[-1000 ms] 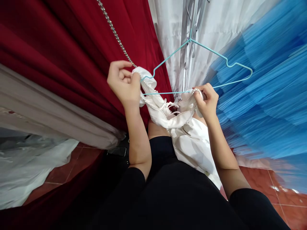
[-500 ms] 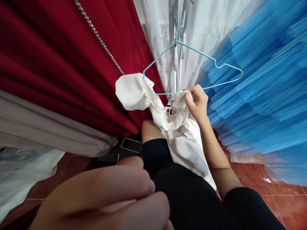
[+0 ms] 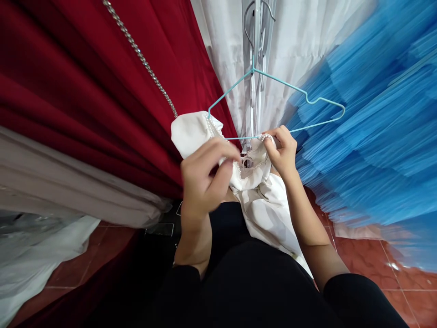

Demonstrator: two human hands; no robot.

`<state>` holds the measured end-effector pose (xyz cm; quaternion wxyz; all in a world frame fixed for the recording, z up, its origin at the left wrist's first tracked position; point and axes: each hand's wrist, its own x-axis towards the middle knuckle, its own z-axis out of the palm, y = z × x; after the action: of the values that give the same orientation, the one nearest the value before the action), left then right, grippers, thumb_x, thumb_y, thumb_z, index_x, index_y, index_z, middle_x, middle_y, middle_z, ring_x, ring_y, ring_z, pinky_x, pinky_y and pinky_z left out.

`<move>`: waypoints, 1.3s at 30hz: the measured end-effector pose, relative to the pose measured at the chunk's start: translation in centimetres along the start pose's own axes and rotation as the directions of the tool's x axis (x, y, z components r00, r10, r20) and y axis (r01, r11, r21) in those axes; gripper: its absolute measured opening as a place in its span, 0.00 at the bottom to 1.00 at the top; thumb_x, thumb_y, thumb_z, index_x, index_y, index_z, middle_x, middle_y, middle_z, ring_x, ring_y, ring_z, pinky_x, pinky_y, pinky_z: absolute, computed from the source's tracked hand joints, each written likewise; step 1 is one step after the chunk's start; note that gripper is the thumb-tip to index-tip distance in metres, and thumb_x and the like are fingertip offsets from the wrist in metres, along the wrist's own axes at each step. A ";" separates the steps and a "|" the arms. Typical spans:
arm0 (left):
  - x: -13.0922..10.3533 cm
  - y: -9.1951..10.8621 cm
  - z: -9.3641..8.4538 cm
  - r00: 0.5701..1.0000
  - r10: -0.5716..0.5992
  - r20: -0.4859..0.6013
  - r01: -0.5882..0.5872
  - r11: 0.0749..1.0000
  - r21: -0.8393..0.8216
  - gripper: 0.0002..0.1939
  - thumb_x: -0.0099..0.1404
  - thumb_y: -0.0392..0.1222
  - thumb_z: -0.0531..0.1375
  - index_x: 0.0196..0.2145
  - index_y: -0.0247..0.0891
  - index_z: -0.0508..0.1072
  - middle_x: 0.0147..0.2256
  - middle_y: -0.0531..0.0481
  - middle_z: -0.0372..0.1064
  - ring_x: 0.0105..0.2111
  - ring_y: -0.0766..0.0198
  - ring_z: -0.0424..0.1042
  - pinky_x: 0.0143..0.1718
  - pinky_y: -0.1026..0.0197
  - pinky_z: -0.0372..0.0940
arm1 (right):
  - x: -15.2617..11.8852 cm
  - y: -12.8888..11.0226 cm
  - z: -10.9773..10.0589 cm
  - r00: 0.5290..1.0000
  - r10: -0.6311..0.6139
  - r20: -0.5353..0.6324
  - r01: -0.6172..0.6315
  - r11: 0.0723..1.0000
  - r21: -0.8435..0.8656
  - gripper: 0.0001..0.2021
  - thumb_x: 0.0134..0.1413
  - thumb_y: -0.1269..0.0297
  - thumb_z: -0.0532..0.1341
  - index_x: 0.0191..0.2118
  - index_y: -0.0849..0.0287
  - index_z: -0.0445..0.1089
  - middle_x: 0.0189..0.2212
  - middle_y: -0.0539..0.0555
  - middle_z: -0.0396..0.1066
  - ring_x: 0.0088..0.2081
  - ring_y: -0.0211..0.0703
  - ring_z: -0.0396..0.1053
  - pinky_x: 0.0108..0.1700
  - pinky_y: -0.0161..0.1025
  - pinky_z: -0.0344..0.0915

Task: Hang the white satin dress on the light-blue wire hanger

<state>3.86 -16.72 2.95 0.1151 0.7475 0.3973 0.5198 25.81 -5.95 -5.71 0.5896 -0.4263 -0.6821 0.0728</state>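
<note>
A white dress [image 3: 249,182] with pearl-beaded edging hangs partly on a light-blue wire hanger [image 3: 280,81]. Its puffed sleeve [image 3: 187,132] sits at the hanger's left end; the right end of the hanger is bare. My right hand [image 3: 282,148] pinches the beaded shoulder edge by the hanger's bottom bar. In front of the dress's left neckline is my left hand [image 3: 208,175], slightly blurred, its fingers curled towards the thumb. Whether it touches the cloth or holds anything I cannot tell. The lower dress drapes over my lap.
Red fabric [image 3: 136,91] with a sparkling trim [image 3: 143,59] hangs at left, blue ruffled tulle [image 3: 368,136] at right. Behind the hanger stand a metal rack post [image 3: 254,105] and white cloth [image 3: 293,41]. Red tiles [image 3: 362,255] cover the floor.
My left hand has moved away from close to the camera, forward to the dress's neckline. The right hand keeps its pinch. The hanger and dress sit slightly lower in view.
</note>
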 end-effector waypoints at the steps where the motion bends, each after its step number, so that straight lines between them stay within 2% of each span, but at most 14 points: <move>1: 1.2 -1.9 1.4 1.000 0.006 0.007 -0.006 1.000 -0.011 0.10 0.75 0.30 0.59 0.41 0.42 0.78 0.41 0.51 0.78 0.45 0.55 0.79 0.50 0.53 0.75 | 0.0 -0.1 0.0 1.000 0.007 -0.004 -0.007 1.000 -0.002 0.06 0.66 0.68 0.63 0.36 0.54 0.76 0.34 0.49 0.75 0.37 0.41 0.72 0.44 0.41 0.67; 3: 2.8 -5.1 4.0 0.999 0.017 0.033 -0.015 0.999 -0.048 0.11 0.72 0.28 0.59 0.44 0.42 0.78 0.43 0.49 0.79 0.47 0.55 0.80 0.52 0.53 0.74 | 0.0 -0.2 0.1 1.000 0.016 -0.011 -0.016 1.000 -0.009 0.06 0.66 0.67 0.63 0.36 0.54 0.77 0.34 0.49 0.75 0.37 0.41 0.72 0.43 0.41 0.67; 5: 3.2 -7.3 6.2 0.998 0.015 0.064 -0.011 0.998 -0.056 0.13 0.73 0.30 0.59 0.49 0.41 0.78 0.48 0.47 0.80 0.51 0.54 0.79 0.56 0.52 0.73 | 0.0 -0.3 0.1 1.000 0.013 -0.008 -0.014 1.000 -0.014 0.06 0.67 0.67 0.63 0.36 0.54 0.77 0.34 0.49 0.76 0.38 0.41 0.72 0.43 0.41 0.67; 9: 2.2 -8.7 9.2 0.998 0.000 0.065 -0.003 0.999 0.047 0.10 0.78 0.35 0.59 0.52 0.43 0.78 0.51 0.46 0.82 0.52 0.52 0.78 0.60 0.48 0.68 | -0.4 -0.4 0.1 1.000 0.004 -0.005 -0.004 1.000 -0.025 0.06 0.68 0.67 0.62 0.37 0.54 0.76 0.35 0.49 0.75 0.38 0.41 0.72 0.45 0.41 0.68; 15: 1.5 -8.5 10.2 0.999 0.021 -0.032 -0.018 0.996 0.082 0.11 0.84 0.40 0.57 0.47 0.43 0.80 0.43 0.49 0.83 0.43 0.55 0.77 0.53 0.51 0.65 | -1.5 -0.5 0.0 0.998 -0.063 -0.019 0.063 0.998 -0.004 0.07 0.72 0.64 0.62 0.44 0.52 0.80 0.38 0.50 0.76 0.42 0.42 0.75 0.49 0.44 0.73; 18: 2.0 -8.3 9.8 1.000 0.010 -0.024 -0.008 0.997 0.079 0.11 0.83 0.38 0.58 0.46 0.44 0.81 0.41 0.51 0.83 0.42 0.56 0.77 0.52 0.52 0.64 | -1.9 -0.3 -0.3 0.978 -0.168 -0.121 0.166 0.986 -0.033 0.08 0.72 0.61 0.63 0.49 0.51 0.80 0.47 0.55 0.76 0.51 0.48 0.77 0.54 0.52 0.77; 20: 2.2 -8.2 9.3 1.000 0.000 -0.009 0.001 0.997 0.081 0.11 0.82 0.37 0.58 0.45 0.44 0.81 0.40 0.51 0.82 0.40 0.56 0.76 0.52 0.52 0.65 | -1.8 0.3 -1.0 0.940 -0.176 -0.292 0.159 0.984 -0.081 0.08 0.71 0.59 0.64 0.50 0.51 0.78 0.52 0.58 0.72 0.54 0.51 0.75 0.51 0.54 0.78; 21: 2.3 -8.2 9.1 1.000 -0.003 -0.003 0.003 0.996 0.084 0.11 0.81 0.36 0.58 0.45 0.44 0.81 0.39 0.52 0.82 0.40 0.56 0.76 0.52 0.52 0.65 | -1.6 0.8 -1.6 0.900 -0.158 -0.405 0.126 0.986 -0.106 0.08 0.70 0.57 0.64 0.50 0.51 0.77 0.53 0.59 0.69 0.53 0.51 0.75 0.47 0.54 0.78; 24: 2.3 -8.3 8.3 1.000 -0.012 0.019 0.010 0.995 0.099 0.11 0.80 0.34 0.58 0.45 0.44 0.82 0.40 0.52 0.82 0.40 0.56 0.77 0.54 0.51 0.65 | 0.1 2.7 -4.4 0.749 -0.096 -0.656 -0.007 0.988 -0.152 0.08 0.68 0.54 0.66 0.44 0.51 0.70 0.45 0.55 0.65 0.42 0.46 0.72 0.40 0.51 0.75; 25: 2.3 -8.4 8.0 1.000 -0.017 0.026 0.014 0.994 0.104 0.12 0.79 0.34 0.58 0.45 0.44 0.82 0.41 0.51 0.83 0.41 0.55 0.77 0.55 0.50 0.65 | 0.8 3.5 -5.7 0.737 -0.076 -0.672 -0.045 0.986 -0.161 0.08 0.67 0.56 0.66 0.41 0.51 0.68 0.40 0.53 0.64 0.38 0.44 0.71 0.40 0.50 0.74; 29: 2.4 -8.9 7.2 0.998 -0.016 0.058 0.009 0.994 0.110 0.12 0.78 0.33 0.58 0.45 0.44 0.82 0.43 0.50 0.84 0.44 0.54 0.78 0.56 0.50 0.64 | 4.0 5.2 -11.1 0.769 -0.002 -0.640 -0.154 0.970 -0.188 0.15 0.54 0.76 0.71 0.32 0.52 0.65 0.30 0.47 0.68 0.29 0.34 0.65 0.34 0.45 0.62; 32: 2.5 -9.1 7.3 0.998 -0.005 0.062 -0.004 0.991 0.134 0.13 0.77 0.32 0.58 0.45 0.44 0.82 0.42 0.51 0.83 0.45 0.53 0.78 0.56 0.50 0.63 | 5.8 4.8 -13.4 0.793 0.013 -0.609 -0.202 0.948 -0.244 0.16 0.51 0.79 0.72 0.27 0.54 0.66 0.26 0.46 0.70 0.28 0.30 0.63 0.33 0.46 0.57; 35: 2.5 -9.2 7.7 0.998 -0.007 0.064 -0.004 0.984 0.176 0.13 0.78 0.33 0.58 0.46 0.44 0.82 0.42 0.50 0.83 0.44 0.53 0.77 0.55 0.50 0.62 | 7.2 3.6 -13.2 0.850 0.011 -0.527 -0.164 0.955 -0.246 0.14 0.53 0.72 0.73 0.25 0.58 0.68 0.24 0.44 0.68 0.27 0.27 0.59 0.33 0.47 0.52; 39: 2.3 -9.1 8.4 0.998 -0.006 0.066 -0.008 0.978 0.209 0.13 0.79 0.33 0.57 0.48 0.44 0.82 0.41 0.49 0.82 0.42 0.53 0.76 0.53 0.51 0.62 | 8.7 2.2 -9.7 0.914 -0.044 -0.404 -0.073 0.960 -0.271 0.16 0.58 0.65 0.71 0.26 0.58 0.64 0.24 0.43 0.67 0.27 0.26 0.58 0.33 0.43 0.54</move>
<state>7.18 -7.05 -4.43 0.0486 0.7724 0.4452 0.4505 35.85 -2.64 2.30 0.6512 -0.5165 -0.5451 -0.1100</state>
